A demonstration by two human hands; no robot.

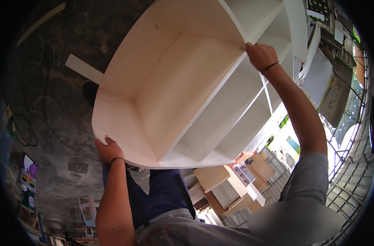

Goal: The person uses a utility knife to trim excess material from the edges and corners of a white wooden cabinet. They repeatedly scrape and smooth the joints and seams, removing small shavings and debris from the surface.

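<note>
A large white wooden shelf unit [182,94] with open compartments and dividers fills the upper middle of the view, tilted. My left hand [108,149] grips its lower left edge, thumb over the rim. My right hand [260,55] is raised and grips the front edge of an inner divider near the top right. Both wrists carry a thin dark band. My legs in dark blue trousers [166,192] show below the unit.
Dark concrete floor [55,102] with coiled wires [25,131] at left and a white board strip [83,68]. Stacked wooden cabinets and boards [232,184] lie lower centre-right. A metal grille [351,156] runs along the right. Small items clutter the lower left.
</note>
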